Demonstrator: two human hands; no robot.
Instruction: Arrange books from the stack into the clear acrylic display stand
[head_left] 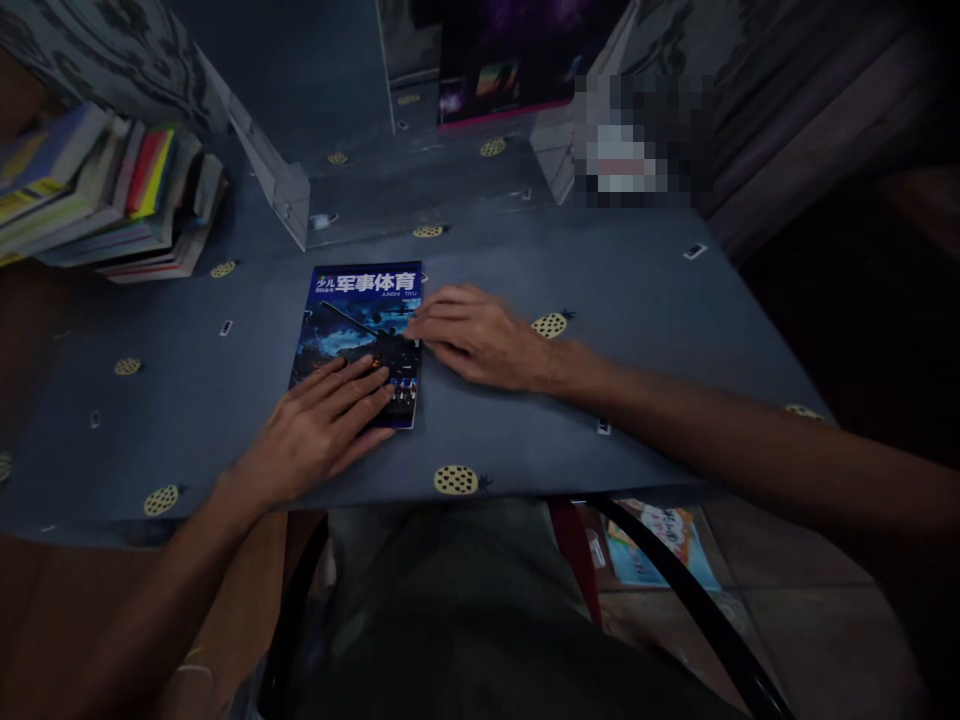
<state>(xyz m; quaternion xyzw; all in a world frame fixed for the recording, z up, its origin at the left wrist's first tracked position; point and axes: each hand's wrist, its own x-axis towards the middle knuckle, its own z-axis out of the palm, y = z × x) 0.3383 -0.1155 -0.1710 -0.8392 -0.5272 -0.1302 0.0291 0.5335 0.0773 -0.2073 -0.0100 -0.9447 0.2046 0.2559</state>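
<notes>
While flat (cover up), book (354, 328) beneath left grip (324, 418), right grip (476, 338) at edge.

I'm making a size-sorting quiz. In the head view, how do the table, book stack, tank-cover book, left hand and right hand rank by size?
1. Table
2. Book stack, cut off at left
3. Tank-cover book, partly covered
4. Left hand and right hand: too alike to rank

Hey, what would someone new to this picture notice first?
Probably the blue book on the pineapple-patterned tablecloth, with the left hand across its lower part and the right hand at its right edge. Then the book stack at upper left, with red and yellow.
</notes>
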